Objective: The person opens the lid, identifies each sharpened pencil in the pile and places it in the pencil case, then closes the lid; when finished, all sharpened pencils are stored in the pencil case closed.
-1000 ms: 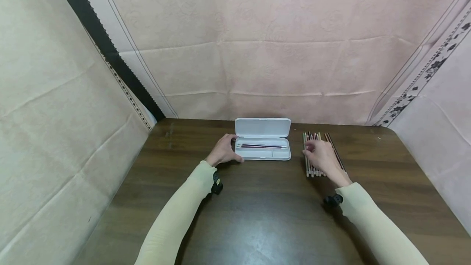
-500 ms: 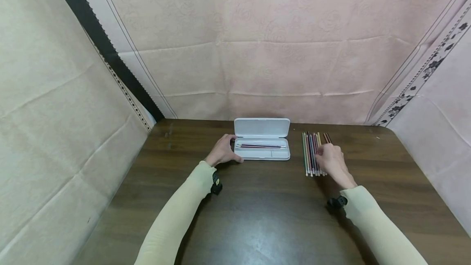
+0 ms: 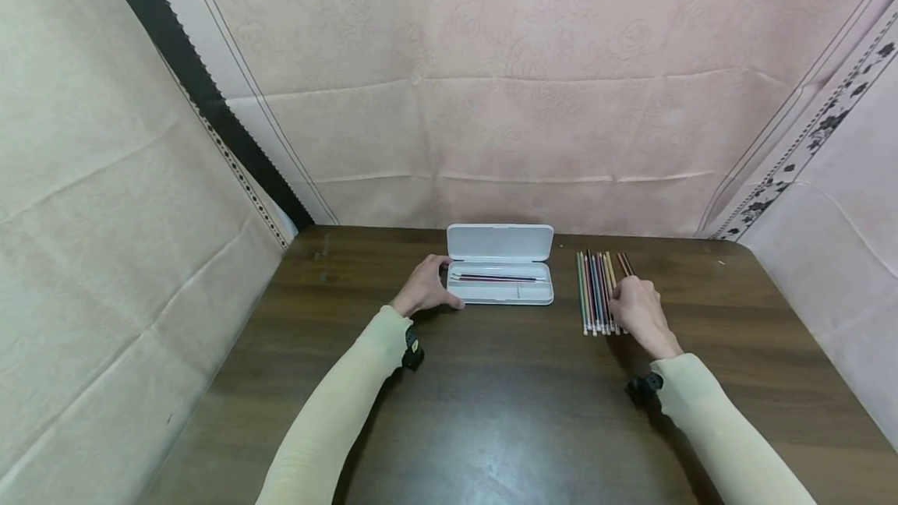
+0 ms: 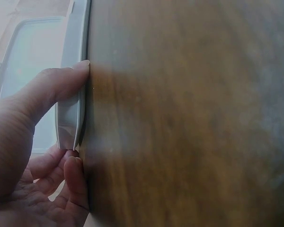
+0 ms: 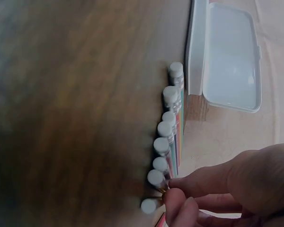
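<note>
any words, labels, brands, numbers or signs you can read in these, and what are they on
No text can be read in any view.
Black wrist device on the left arm: a small yellowish mark, too small to read.
Pencils: any print is too small or blurred to read.
White pencil case: no lettering visible.

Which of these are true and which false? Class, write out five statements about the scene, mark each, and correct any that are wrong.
1. The pencil case is closed. False: its lid stands open.
2. The left hand grips one end of the case. True.
3. The right hand is on the lid. False: it is at the row of pencils.
4. In the head view, the row lies to the right of the case. True.
5. Nothing lies inside the case. False: a slim dark stick does.
</note>
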A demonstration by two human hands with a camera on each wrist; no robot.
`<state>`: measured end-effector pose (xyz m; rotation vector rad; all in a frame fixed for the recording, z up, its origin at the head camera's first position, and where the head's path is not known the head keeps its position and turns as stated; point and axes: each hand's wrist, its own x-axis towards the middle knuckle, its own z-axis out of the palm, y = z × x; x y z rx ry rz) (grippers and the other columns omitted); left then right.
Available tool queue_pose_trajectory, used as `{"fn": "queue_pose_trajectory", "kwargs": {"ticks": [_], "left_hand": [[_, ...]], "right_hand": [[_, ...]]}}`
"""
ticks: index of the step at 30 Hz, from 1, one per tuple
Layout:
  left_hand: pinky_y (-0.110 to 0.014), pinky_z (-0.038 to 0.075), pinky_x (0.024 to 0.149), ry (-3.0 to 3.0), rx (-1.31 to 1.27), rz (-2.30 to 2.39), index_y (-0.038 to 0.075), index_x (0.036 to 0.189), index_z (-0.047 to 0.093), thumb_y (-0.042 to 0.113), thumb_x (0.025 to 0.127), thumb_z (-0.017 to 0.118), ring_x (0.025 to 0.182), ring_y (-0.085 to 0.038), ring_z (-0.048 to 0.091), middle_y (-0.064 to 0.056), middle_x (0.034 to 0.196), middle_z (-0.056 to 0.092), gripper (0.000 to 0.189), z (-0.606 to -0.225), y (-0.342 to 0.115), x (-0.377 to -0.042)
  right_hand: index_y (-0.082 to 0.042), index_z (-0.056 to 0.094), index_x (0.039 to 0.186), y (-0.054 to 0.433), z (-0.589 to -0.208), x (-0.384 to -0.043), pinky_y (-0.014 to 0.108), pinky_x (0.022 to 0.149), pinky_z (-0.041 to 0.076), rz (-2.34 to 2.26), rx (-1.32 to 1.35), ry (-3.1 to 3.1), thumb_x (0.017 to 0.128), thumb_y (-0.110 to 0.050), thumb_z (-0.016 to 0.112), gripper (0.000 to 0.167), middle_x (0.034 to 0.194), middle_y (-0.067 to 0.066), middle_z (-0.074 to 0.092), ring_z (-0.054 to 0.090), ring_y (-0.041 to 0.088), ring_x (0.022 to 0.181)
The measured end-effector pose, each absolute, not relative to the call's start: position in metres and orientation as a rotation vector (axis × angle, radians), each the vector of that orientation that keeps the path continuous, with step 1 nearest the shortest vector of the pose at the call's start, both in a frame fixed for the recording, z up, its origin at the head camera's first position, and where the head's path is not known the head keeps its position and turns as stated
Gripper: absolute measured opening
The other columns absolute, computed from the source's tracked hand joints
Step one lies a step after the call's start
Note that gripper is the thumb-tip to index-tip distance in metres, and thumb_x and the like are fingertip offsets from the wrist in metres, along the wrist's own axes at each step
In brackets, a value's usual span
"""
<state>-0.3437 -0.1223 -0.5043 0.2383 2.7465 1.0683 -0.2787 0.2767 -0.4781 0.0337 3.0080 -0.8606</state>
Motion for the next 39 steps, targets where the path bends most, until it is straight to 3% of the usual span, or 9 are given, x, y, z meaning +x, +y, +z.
{"fn": "queue_pose_trajectory", "kwargs": {"ticks": [4,14,23,39], "left_hand": [[-0.052,0.043,0.128,2.745,0.232,1.071,0.008,0.158,0.051,0.024,0.077,0.101,0.147,-0.034,0.052,-0.015,0.164,0.050,0.097,-0.5038,-0.1222,-0.3437],[-0.051,0.044,0.127,2.753,0.246,1.060,0.008,0.157,0.052,0.025,0.076,0.101,0.147,-0.034,0.053,-0.014,0.162,0.052,0.096,-0.5035,-0.1217,-0.3431],[-0.051,0.043,0.128,2.756,0.257,1.063,0.008,0.157,0.052,0.025,0.076,0.101,0.147,-0.034,0.052,-0.015,0.162,0.052,0.096,-0.5031,-0.1225,-0.3436],[-0.052,0.043,0.128,2.755,0.238,1.048,0.009,0.158,0.051,0.026,0.077,0.101,0.148,-0.034,0.051,-0.015,0.163,0.051,0.097,-0.5025,-0.1219,-0.3427]], "right_hand": [[-0.015,0.049,0.056,0.2775,-0.4788,-0.2788,0.028,0.047,0.031,-0.849,0.024,3.003,0.095,0.002,0.054,0.043,0.053,-0.004,0.042,0.042,0.013,0.049],[-0.009,0.054,0.060,0.2766,-0.4800,-0.2792,0.030,0.047,0.040,-0.759,0.044,3.036,0.094,-0.001,0.063,0.036,0.059,0.004,0.055,0.052,0.018,0.052],[-0.013,0.045,0.060,0.2761,-0.4802,-0.2804,0.031,0.048,0.039,-0.722,0.036,3.063,0.094,-0.003,0.067,0.042,0.058,0.001,0.049,0.050,0.018,0.052],[-0.002,0.061,0.069,0.2746,-0.4778,-0.2819,0.030,0.049,0.046,-0.757,0.110,2.999,0.098,-0.008,0.071,0.031,0.065,0.010,0.062,0.057,0.020,0.055]]}}
